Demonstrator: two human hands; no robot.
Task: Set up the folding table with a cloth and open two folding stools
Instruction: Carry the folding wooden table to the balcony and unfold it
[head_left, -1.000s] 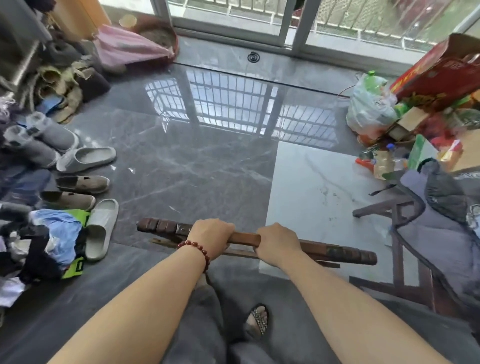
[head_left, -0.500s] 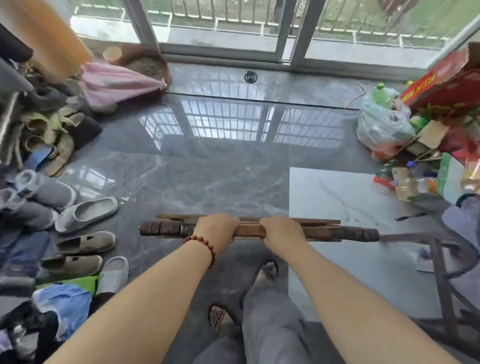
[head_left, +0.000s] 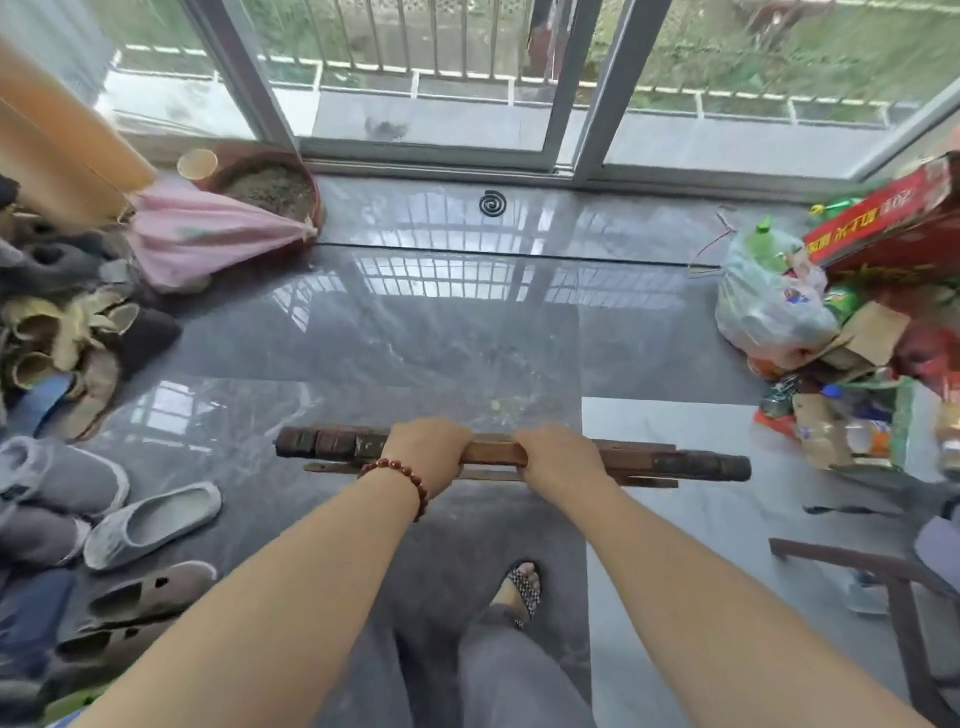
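Note:
A folded wooden table (head_left: 675, 464), dark brown and worn, is held edge-on above the glossy grey floor, so only its long top edge shows. My left hand (head_left: 425, 451), with a red bead bracelet at the wrist, grips that edge left of the middle. My right hand (head_left: 558, 456) grips it just beside, fingers curled over the top. Most of the table's panel and legs is hidden below the edge. No cloth or stool can be told apart here.
Several slippers and shoes (head_left: 150, 525) lie along the left. A pink cloth bundle (head_left: 202, 244) and a basin (head_left: 270, 187) sit at back left. Bags, bottles and a red box (head_left: 883, 228) crowd the right. A dark chair frame (head_left: 898, 587) stands at front right. Glass sliding doors (head_left: 571, 88) close the back.
I have stepped forward toward the glass doors, both hands carrying the folded table along. The grip is unchanged and the chair frame has slid to the right edge.

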